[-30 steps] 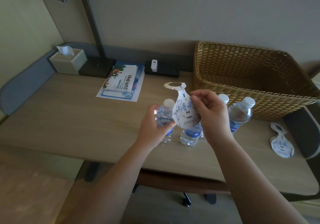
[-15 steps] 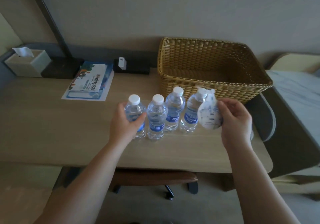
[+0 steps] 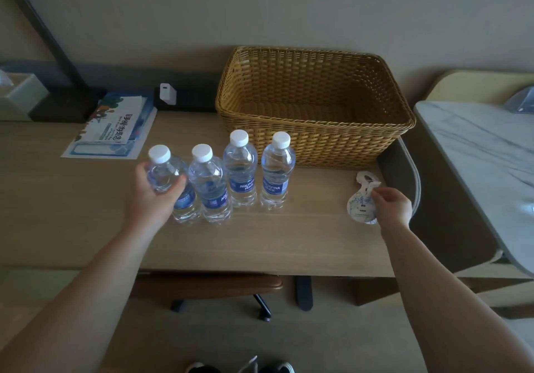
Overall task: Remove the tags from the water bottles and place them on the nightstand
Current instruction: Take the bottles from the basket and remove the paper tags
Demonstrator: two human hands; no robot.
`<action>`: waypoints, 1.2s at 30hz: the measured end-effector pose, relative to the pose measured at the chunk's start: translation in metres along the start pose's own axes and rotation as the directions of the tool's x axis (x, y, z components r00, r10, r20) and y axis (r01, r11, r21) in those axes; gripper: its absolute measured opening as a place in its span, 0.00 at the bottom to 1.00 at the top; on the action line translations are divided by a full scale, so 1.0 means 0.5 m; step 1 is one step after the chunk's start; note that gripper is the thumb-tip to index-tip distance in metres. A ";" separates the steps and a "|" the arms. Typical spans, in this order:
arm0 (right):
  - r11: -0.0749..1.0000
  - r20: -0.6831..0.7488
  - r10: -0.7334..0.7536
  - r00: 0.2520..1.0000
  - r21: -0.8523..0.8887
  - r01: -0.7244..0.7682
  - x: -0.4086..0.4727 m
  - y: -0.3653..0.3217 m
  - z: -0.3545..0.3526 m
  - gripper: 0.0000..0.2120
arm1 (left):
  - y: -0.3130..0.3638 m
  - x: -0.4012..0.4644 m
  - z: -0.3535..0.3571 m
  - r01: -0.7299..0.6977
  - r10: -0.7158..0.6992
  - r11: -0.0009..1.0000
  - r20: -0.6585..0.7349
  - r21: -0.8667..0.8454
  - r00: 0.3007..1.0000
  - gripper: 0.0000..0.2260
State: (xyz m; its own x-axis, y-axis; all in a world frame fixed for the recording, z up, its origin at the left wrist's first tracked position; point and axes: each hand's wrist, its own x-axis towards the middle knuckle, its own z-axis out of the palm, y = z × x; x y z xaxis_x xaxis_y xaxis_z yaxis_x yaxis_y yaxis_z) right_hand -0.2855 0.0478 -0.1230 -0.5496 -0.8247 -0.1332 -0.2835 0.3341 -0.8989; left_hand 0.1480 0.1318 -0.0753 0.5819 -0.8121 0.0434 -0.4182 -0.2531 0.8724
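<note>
1. "AQUAFINA" reads in white on the blue label of the rightmost bottle [image 3: 276, 170], well apart from the fingers of either hand.
2. The same brand shows on the blue label of the next bottle [image 3: 241, 167], its last letters turned out of sight.
3. The label of the bottle [image 3: 210, 183] just beside the left hand [image 3: 150, 196] shows only a few white letters at its edge.
4. The booklet [image 3: 111, 122], far beyond the left fingers [image 3: 177, 183], carries bold dark characters too blurred to read.
5. The tag [image 3: 361, 199] at the right hand's fingertips [image 3: 375, 192] bears blue characters, unreadable.

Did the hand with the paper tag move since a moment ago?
Yes. The right hand carried the paper tag rightward and down, away from the water bottles, to the desk near the wicker basket corner.
</note>
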 end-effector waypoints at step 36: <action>0.900 0.520 -0.398 0.756 0.059 0.433 -0.205 -0.219 0.229 0.37 | -0.004 0.043 -0.024 -0.031 0.127 0.955 0.313 -0.295 0.941 0.45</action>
State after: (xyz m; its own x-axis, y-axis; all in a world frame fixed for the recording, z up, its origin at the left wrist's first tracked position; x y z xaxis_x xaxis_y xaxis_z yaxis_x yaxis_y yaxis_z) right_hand -0.1084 0.0436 -0.0588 0.1058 -0.9936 0.0399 -0.4460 -0.0833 -0.8911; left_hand 0.1699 0.1212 -0.0702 0.2760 -0.9612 -0.0006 -0.2115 -0.0614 0.9755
